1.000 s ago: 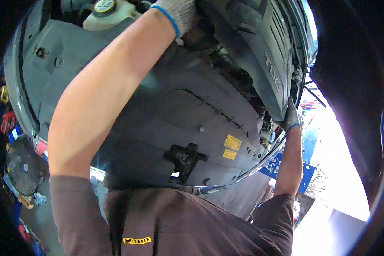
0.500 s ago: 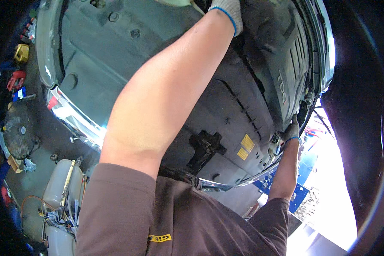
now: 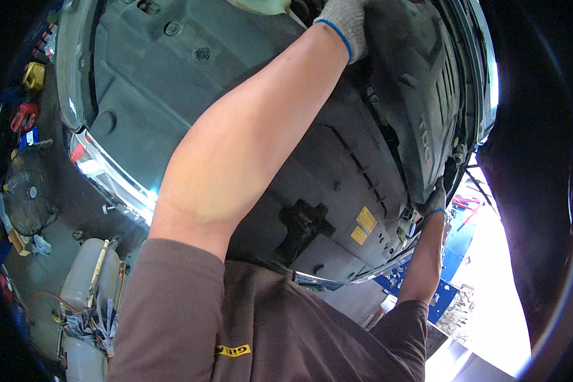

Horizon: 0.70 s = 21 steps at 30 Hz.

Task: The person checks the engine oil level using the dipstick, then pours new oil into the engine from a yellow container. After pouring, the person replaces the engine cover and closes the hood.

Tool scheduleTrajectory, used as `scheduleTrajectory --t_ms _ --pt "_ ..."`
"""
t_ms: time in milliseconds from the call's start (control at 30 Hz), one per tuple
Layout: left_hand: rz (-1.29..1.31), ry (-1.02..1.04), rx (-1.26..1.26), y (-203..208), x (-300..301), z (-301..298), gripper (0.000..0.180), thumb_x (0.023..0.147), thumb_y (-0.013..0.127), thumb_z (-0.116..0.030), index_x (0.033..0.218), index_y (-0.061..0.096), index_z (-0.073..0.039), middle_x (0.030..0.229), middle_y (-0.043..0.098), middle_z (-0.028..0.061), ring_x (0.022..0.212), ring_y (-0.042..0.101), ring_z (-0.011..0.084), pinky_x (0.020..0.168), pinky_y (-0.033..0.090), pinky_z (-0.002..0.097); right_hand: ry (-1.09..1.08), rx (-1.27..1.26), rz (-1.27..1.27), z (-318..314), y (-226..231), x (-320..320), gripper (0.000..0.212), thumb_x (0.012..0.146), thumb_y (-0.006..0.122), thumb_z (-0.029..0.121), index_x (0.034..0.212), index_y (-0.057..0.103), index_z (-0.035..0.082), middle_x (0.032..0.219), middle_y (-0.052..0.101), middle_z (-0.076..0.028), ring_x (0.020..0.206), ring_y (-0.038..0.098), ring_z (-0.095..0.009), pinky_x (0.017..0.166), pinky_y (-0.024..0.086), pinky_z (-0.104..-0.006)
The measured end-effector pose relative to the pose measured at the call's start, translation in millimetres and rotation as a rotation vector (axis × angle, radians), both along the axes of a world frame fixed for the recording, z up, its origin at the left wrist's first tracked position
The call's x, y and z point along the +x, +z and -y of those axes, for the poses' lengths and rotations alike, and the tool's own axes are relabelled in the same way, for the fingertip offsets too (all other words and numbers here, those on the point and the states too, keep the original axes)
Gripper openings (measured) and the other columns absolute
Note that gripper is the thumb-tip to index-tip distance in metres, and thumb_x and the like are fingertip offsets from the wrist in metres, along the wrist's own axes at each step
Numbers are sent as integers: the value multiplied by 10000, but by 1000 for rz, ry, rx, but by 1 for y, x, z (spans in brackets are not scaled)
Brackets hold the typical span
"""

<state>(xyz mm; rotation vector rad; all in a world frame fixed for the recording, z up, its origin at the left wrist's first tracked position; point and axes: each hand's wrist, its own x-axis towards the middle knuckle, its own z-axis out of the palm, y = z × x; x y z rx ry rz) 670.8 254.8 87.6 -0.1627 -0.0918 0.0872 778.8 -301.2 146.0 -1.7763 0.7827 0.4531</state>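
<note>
A black plastic engine cover (image 3: 409, 95) with slots lies tilted in a car's engine bay. My left hand (image 3: 346, 28), in a grey knit glove with a blue cuff, is at its far left end; the fingers are curled over and partly hidden. Down at the cover's near right corner, my right hand (image 3: 435, 198) wears the same kind of glove and grips the edge, its fingers partly out of sight. A dark gap with hoses and engine parts (image 3: 379, 114) shows along the cover's near side, between it and the black front trim panel (image 3: 325, 172).
Yellow labels (image 3: 363, 226) sit on the trim panel near a latch opening (image 3: 305, 226). A pale reservoir (image 3: 261, 5) is at the top. On the floor at left are grey tanks (image 3: 92, 274), a black fan-like object (image 3: 32, 197) and a yellow jug (image 3: 34, 76). The raised hood is dark at right.
The engine cover has tilted and shifted slightly away from the trim panel, and the gap along its near side is wider. My hands have moved slightly with it.
</note>
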Motion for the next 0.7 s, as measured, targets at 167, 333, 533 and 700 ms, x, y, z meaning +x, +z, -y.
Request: scheduleTrajectory --t_ms 167,333,533,700 --pt "381 62 94 24 -2 0 355 1048 601 -317 1134 768 -15 1125 793 163 1083 735 361 1039 558 496 18 -65 29 3 40 3 433 1086 553 587 1268 734 239 1050 807 4 886 773 -209 761 629 -411" --pt "164 86 355 46 -3 0 369 1074 601 -347 1128 764 -21 1130 786 162 1083 726 347 1016 559 478 334 -173 181 39 87 32 488 1120 501 532 1334 702 141 1100 812 -98 884 779 -285 748 639 -471" --pt "129 126 423 54 -9 4 377 1077 598 -358 1146 755 -22 1143 781 161 1090 721 344 1016 558 476 333 -312 219 53 115 51 346 1077 557 130 1406 666 126 1110 775 -69 614 569 -146 526 477 -280" --pt "126 156 459 56 -13 6 385 1080 595 -367 1161 747 -22 1153 776 160 1095 717 341 1017 557 475 207 -344 162 44 121 52 370 1134 510 274 1398 654 58 1081 771 -85 572 528 -138 480 457 -275"
